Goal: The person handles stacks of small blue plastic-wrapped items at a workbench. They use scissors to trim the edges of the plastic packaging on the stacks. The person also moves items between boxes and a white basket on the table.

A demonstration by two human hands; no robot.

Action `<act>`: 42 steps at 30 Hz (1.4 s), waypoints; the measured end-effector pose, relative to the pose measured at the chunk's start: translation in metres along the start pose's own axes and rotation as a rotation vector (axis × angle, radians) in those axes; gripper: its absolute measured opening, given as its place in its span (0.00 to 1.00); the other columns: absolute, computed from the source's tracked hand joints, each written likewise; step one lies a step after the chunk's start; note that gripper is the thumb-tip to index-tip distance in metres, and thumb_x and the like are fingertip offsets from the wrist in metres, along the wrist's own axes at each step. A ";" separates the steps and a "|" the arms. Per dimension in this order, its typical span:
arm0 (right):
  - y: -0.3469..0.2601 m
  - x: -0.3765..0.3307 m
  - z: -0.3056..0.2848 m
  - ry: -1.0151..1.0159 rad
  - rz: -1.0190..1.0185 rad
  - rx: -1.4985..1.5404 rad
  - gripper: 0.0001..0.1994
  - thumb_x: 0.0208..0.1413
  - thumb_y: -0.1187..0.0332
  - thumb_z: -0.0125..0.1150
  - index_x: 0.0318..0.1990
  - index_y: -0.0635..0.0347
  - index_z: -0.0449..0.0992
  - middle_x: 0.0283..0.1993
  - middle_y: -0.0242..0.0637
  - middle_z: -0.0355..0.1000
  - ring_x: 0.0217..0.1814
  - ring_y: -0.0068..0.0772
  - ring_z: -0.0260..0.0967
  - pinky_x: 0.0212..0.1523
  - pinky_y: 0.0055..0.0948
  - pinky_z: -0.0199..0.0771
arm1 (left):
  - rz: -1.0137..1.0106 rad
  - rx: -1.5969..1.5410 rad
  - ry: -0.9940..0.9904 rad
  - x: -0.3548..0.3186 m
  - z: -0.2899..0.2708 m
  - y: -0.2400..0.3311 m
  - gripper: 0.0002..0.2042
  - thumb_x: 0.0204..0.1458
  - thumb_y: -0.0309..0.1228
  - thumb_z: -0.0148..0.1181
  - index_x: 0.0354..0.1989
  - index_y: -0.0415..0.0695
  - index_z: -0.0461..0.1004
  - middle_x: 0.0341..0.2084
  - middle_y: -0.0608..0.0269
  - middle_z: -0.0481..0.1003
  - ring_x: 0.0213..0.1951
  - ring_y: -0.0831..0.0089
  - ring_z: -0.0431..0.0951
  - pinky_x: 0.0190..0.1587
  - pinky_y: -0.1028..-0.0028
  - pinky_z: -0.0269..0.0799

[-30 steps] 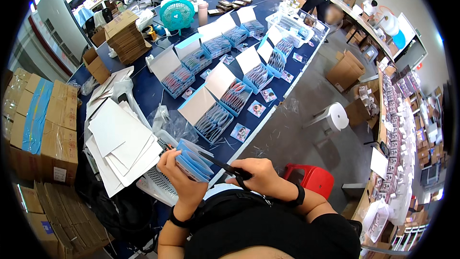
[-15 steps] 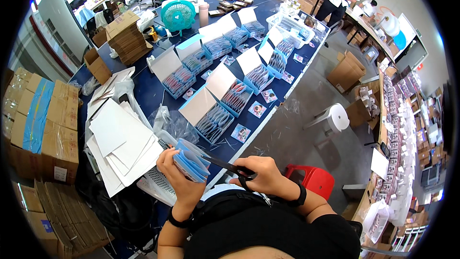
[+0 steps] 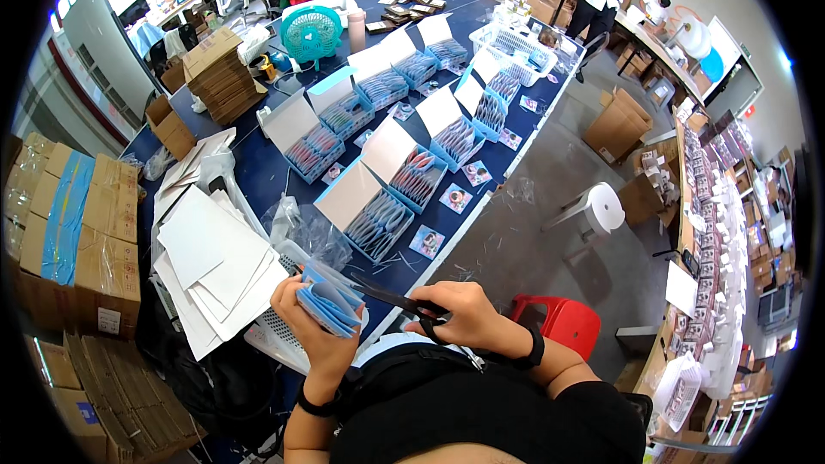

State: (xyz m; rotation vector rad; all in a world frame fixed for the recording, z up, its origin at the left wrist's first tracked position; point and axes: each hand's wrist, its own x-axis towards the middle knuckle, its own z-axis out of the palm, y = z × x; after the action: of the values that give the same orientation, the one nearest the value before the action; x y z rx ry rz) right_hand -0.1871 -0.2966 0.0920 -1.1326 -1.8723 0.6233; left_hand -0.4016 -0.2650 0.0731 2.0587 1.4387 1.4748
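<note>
Right hand (image 3: 468,318) grasps a pair of dark scissors (image 3: 391,296) by the handles; the exact finger placement in the loops cannot be told. Left hand (image 3: 316,339) is clenched on a bundle of blue packets (image 3: 331,305), part of its grip concealed behind them.

Step in hand, as judged: scissor work at the packets' edges, with the bundle steadied. Blade tips lie just beside the bundle; contact is not confirmed. The next move appears to call for a firm left grip, blades lined up with a packet edge, and fingertips clear of the cutting line.

Position: the packets sit at one o'clock of the left hand, within its grasp, and at nine o'clock of the right hand, the scissors reaching between. White sheets (image 3: 228,266) lie at ten o'clock of the left hand. At its one o'clock, on the blue surface (image 3: 464,7), stands the nearest lid-up box (image 3: 378,219), filled with rows of packets; a printed card (image 3: 427,241) lies beside it. A red stool (image 3: 559,322) stands at three o'clock of the right hand.
</note>
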 end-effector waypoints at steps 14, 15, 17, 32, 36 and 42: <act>0.196 -0.051 0.123 -0.319 0.397 -0.241 0.23 0.41 0.63 0.71 0.34 0.67 0.62 0.25 0.56 0.70 0.32 0.62 0.70 0.32 0.48 0.71 | -0.183 0.127 0.175 -0.031 -0.052 -0.055 0.40 0.37 0.25 0.71 0.58 0.36 0.52 0.50 0.52 0.58 0.54 0.59 0.59 0.59 0.64 0.52; 0.195 -0.045 0.130 -0.344 0.410 -0.247 0.21 0.41 0.64 0.71 0.32 0.69 0.64 0.25 0.56 0.71 0.32 0.61 0.71 0.32 0.48 0.72 | -0.202 0.100 0.213 -0.031 -0.053 -0.057 0.38 0.36 0.27 0.71 0.56 0.36 0.54 0.48 0.52 0.58 0.53 0.58 0.59 0.59 0.62 0.52; 0.192 -0.033 0.144 -0.419 0.370 -0.295 0.15 0.42 0.68 0.67 0.30 0.69 0.69 0.29 0.53 0.72 0.35 0.55 0.73 0.34 0.46 0.74 | -0.239 0.060 0.251 -0.031 -0.057 -0.052 0.41 0.36 0.27 0.72 0.59 0.35 0.51 0.50 0.51 0.57 0.54 0.57 0.60 0.59 0.62 0.53; 0.197 0.002 0.218 -0.526 0.223 -0.532 0.04 0.40 0.76 0.60 0.26 0.61 0.80 0.30 0.45 0.76 0.33 0.46 0.76 0.28 0.40 0.76 | -0.436 0.127 0.197 -0.060 -0.068 -0.073 0.44 0.38 0.18 0.66 0.63 0.37 0.45 0.58 0.44 0.55 0.60 0.54 0.59 0.62 0.61 0.54; 0.196 -0.001 0.211 -0.504 0.177 -0.418 0.05 0.43 0.78 0.59 0.31 0.65 0.76 0.32 0.49 0.74 0.37 0.49 0.74 0.34 0.37 0.76 | -0.257 0.401 0.196 -0.058 -0.072 -0.072 0.44 0.35 0.32 0.76 0.59 0.35 0.53 0.47 0.41 0.65 0.45 0.54 0.69 0.45 0.59 0.69; 0.199 -0.008 0.202 -0.526 0.138 -0.298 0.11 0.46 0.77 0.59 0.39 0.66 0.71 0.38 0.51 0.69 0.40 0.51 0.72 0.37 0.38 0.75 | -0.227 0.238 0.137 -0.052 -0.056 -0.081 0.45 0.36 0.28 0.73 0.61 0.36 0.48 0.51 0.43 0.61 0.49 0.57 0.65 0.50 0.60 0.65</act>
State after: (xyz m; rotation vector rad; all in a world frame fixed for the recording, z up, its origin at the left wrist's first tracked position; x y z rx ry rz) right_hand -0.2646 -0.2086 -0.1663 -1.3949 -2.4086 0.7951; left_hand -0.4944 -0.2856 0.0151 1.8690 1.9143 1.4347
